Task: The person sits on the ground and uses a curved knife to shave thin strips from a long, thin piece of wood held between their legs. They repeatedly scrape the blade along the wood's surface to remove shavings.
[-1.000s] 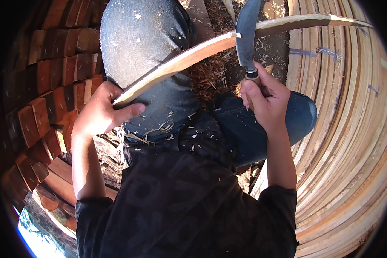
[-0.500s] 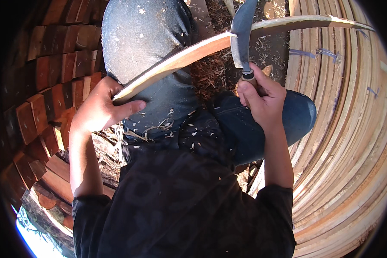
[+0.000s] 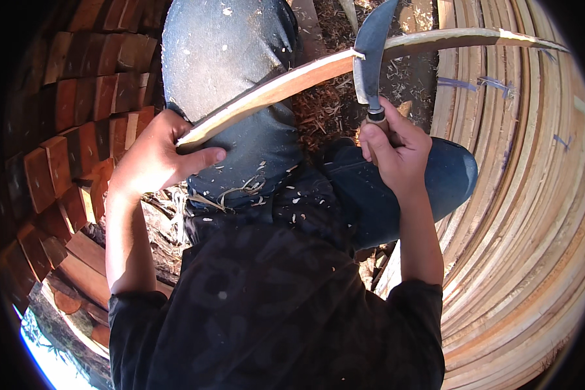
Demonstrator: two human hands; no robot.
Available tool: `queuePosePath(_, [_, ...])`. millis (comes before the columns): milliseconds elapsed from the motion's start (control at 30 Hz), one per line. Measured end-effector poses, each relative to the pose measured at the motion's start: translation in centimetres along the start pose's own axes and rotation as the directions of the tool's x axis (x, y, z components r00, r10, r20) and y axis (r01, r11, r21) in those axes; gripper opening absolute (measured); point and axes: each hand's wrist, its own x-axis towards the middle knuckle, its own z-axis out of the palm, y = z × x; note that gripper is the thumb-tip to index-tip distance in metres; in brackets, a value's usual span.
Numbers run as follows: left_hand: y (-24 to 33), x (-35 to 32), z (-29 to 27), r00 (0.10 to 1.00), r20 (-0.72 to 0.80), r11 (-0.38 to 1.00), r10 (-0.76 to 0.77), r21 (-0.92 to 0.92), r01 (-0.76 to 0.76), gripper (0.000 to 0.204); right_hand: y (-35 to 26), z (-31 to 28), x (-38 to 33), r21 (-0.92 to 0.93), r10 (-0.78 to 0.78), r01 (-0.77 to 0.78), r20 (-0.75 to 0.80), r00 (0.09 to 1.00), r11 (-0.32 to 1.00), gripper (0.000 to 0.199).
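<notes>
— What is the material here, and what shapes do you see?

— The person holds a long wooden strip [image 3: 286,84], thin and flat, pale where it is cut and brown on its edge. It runs from the near left to the far right and looks bent, lying across the person's raised knee in blue jeans [image 3: 231,78]. The knife [image 3: 372,62] has a wide, curved, dark grey metal blade and a wooden handle. Small pale wood shavings [image 3: 253,188] lie on the dark shirt and the trousers, and brown chips cover the ground far from the person.

— How do the hands grip?

— The left hand [image 3: 153,156] is wrapped around the near end of the strip, with the thumb pressed along its lower side. The right hand [image 3: 396,153] is closed in a fist around the knife handle, and the blade points away, its edge touching the strip near the middle.

— What is around, and is there room?

— On the right, just beside the right arm, there is a big stack of curved wooden slats [image 3: 526,214], smooth and light. On the left stand rows of reddish wooden blocks [image 3: 65,130]. The open space is only the narrow strip of ground between them, far from the knees.
</notes>
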Motion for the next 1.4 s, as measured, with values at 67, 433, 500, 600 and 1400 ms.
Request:
queuePosePath(67, [0.6,-0.3,0.0,0.999,0.011,0.999,-0.046,-0.009,0.046,0.044,0.2,-0.8,0.1,0.033,0.033,-0.033,-0.004,0.999,0.999,0.039])
queuePosePath(433, [0.3,0.1,-0.3,0.989,0.117,0.994,-0.090,-0.048,0.096,0.048,0.2,-0.2,0.5,0.224,0.070,-0.051,-0.078,0.995,0.973,0.034])
queuePosePath(500, [0.4,-0.1,-0.1,0.994,0.072,0.996,-0.083,-0.009,0.084,0.048,0.2,1.0,0.0,0.262,0.075,-0.052,-0.081,0.994,0.964,0.033])
queuePosePath(600, [0.3,-0.1,-0.2,0.992,0.076,0.995,-0.096,0.029,0.094,0.048,0.1,-0.5,0.5,0.269,0.094,-0.081,-0.036,0.995,0.960,0.033])
queuePosePath(1400, [-0.2,0.1,0.0,0.998,0.068,1.000,-0.005,-0.023,0.006,0.040,0.0,-0.1,1.3,0.212,0.041,0.003,-0.203,0.978,0.977,0.035])
